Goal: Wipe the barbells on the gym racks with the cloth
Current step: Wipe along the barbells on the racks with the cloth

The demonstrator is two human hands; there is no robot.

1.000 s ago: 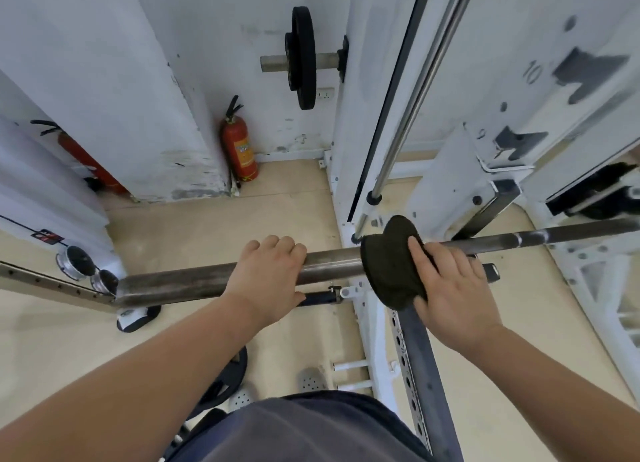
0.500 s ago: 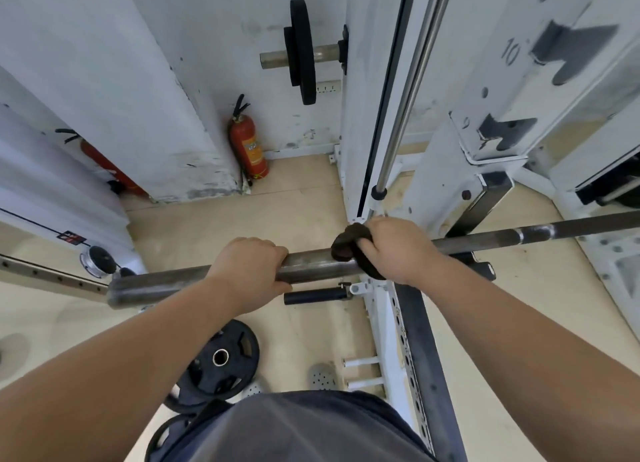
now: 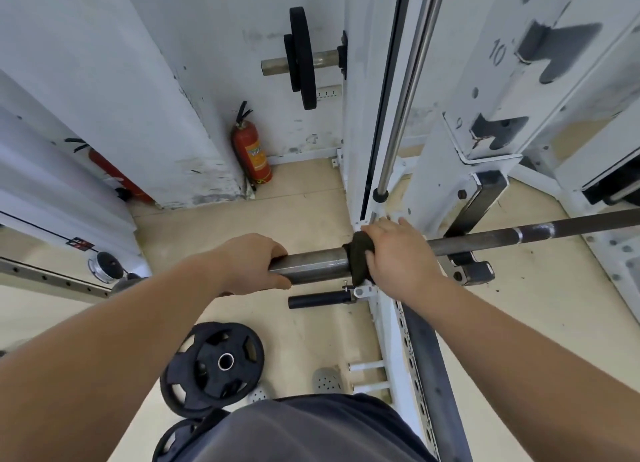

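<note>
Pale wooden floor (image 3: 304, 205) and scuffed white walls (image 3: 138, 63) filled the view I had from the head camera. Across the middle ran the bar (image 3: 485, 240), lying level on the white rack (image 3: 429, 184), its thick sleeve end pointing left. The dark cloth (image 3: 354, 253) was wrapped round the bar just where the sleeve met the thinner shaft. My right grip (image 3: 398, 253) was closed over that cloth, fingers curled over the bar's far side and pressing the cloth to the steel. My left grip (image 3: 252, 262) was wrapped round the sleeve a little to the left, apart from the cloth. Just below the bar a short black peg (image 3: 318, 299) stuck out from the rack. Black plates (image 3: 214, 361) lay stacked on the floor, low in view. Farther off, a red extinguisher (image 3: 251, 150) stood in the wall corner, and another plate hung on a steel stub (image 3: 273, 66) above it.
</note>
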